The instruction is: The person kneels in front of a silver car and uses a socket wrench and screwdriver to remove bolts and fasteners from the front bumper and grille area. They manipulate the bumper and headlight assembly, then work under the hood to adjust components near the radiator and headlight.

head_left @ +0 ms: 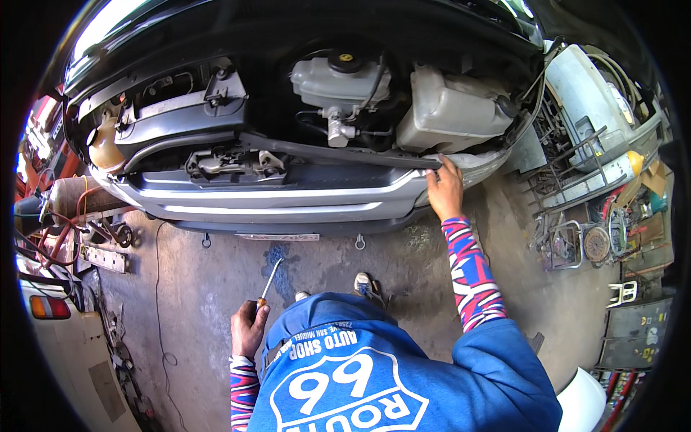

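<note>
In my left hand (249,330), low and in front of my body, is a screwdriver (271,279) with an amber handle. Its long metal shaft points up toward the vehicle, tip apart from everything. My right hand (445,189) reaches to the front edge of the open engine bay. Its fingers are on the right end of a long black trim strip (338,154), which runs slantwise over the front panel (288,198). Just beyond those fingers stands a translucent white plastic tank (453,111). A latch assembly (234,164) sits near the strip's left end.
A white fluid reservoir (337,78) with a black cap lies deeper in the bay. To the right are a car bumper (601,122), metal racks and piled parts. Another light vehicle (68,345) stands at left. A cable (160,288) crosses the concrete floor (209,281).
</note>
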Tool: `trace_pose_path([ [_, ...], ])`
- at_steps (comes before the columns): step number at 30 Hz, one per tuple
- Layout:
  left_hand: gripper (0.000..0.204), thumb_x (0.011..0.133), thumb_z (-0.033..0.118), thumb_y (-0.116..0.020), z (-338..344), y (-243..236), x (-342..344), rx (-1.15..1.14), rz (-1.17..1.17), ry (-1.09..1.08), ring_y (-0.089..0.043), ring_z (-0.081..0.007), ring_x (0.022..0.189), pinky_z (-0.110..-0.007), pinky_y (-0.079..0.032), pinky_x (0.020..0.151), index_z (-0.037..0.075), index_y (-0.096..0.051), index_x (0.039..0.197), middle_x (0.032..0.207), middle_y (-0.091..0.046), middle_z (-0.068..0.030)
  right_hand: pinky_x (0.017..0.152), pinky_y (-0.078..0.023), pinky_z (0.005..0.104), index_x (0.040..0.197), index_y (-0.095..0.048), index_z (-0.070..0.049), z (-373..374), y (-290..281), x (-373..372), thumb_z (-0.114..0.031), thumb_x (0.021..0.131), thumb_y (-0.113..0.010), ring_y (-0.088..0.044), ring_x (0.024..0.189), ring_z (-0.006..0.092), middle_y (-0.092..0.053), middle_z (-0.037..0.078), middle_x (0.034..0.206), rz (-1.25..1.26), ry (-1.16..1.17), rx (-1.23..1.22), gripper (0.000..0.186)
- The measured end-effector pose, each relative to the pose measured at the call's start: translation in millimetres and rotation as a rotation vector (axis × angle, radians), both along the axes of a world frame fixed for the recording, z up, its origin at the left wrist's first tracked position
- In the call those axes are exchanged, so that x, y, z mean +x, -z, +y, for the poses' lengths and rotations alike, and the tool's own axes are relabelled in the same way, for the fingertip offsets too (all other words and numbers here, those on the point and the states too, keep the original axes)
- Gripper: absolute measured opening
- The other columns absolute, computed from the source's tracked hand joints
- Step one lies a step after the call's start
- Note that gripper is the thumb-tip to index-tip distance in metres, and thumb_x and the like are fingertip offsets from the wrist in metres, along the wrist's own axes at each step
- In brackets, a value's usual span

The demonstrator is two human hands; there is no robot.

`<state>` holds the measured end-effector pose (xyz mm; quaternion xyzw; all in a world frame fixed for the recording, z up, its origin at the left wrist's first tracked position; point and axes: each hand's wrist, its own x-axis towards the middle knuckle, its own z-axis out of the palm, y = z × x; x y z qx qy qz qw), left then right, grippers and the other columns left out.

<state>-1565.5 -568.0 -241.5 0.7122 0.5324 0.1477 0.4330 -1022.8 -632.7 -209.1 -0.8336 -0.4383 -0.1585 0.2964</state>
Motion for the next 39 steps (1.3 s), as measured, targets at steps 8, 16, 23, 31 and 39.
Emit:
trace_pose_path([
  [8,0.031,0.095,0.027,-0.070,13.1,12.7,-5.2,-0.076,-0.033,0.022,-0.065,-0.0268,0.066,-0.040,-0.050,0.064,-0.003,-0.066,0.098,0.076,-0.067,-0.0177,0.097,-0.052,0.0464,0.114,-0.068,0.004,-8.2,1.7,-22.2,-0.015,0.093,-0.067,-0.062,0.116,0.0413,-0.064,0.020,0.128,-0.021,0.033,0.015,0.028],
  [16,0.029,0.094,0.022,-0.069,5.4,-10.4,84.0,-0.077,-0.190,0.064,-0.069,-0.0287,0.077,-0.039,-0.053,0.073,-0.003,-0.067,0.110,0.087,-0.070,-0.0208,0.084,-0.054,0.0499,0.108,-0.066,-0.006,-2.5,-7.6,-21.4,-0.025,0.096,-0.063,-0.066,0.100,0.0408,-0.062,0.012,0.126,0.050,0.121,-0.076,0.022],
  [23,0.032,0.091,0.022,-0.066,14.1,-35.5,152.5,0.035,-0.212,0.144,-0.071,-0.0409,0.093,-0.045,-0.055,0.082,-0.001,-0.068,0.113,0.097,-0.072,-0.0242,0.082,-0.054,0.0506,0.105,-0.071,-0.008,-0.2,-11.2,-11.3,-0.026,0.098,-0.061,-0.067,0.096,0.0406,-0.061,0.011,0.123,0.139,0.045,-0.112,0.022],
  [31,0.031,0.094,0.023,-0.063,39.4,-48.4,281.8,0.237,-0.150,0.175,-0.070,-0.0434,0.093,-0.047,-0.055,0.082,0.001,-0.070,0.114,0.097,-0.072,-0.0253,0.086,-0.054,0.0464,0.108,-0.071,-0.005,-9.5,-20.8,-14.2,-0.017,0.092,-0.068,-0.067,0.100,0.0383,-0.061,0.012,0.120,0.212,-0.015,-0.123,0.020],
  [39,0.027,0.095,0.020,-0.062,26.6,-46.3,318.6,0.291,-0.104,0.086,-0.070,-0.0429,0.086,-0.048,-0.056,0.077,0.003,-0.072,0.114,0.092,-0.071,-0.0257,0.087,-0.053,0.0484,0.112,-0.063,-0.003,-16.7,-7.9,-14.5,-0.010,0.087,-0.068,-0.064,0.105,0.0404,-0.059,0.015,0.124,0.147,-0.089,-0.078,0.027],
])
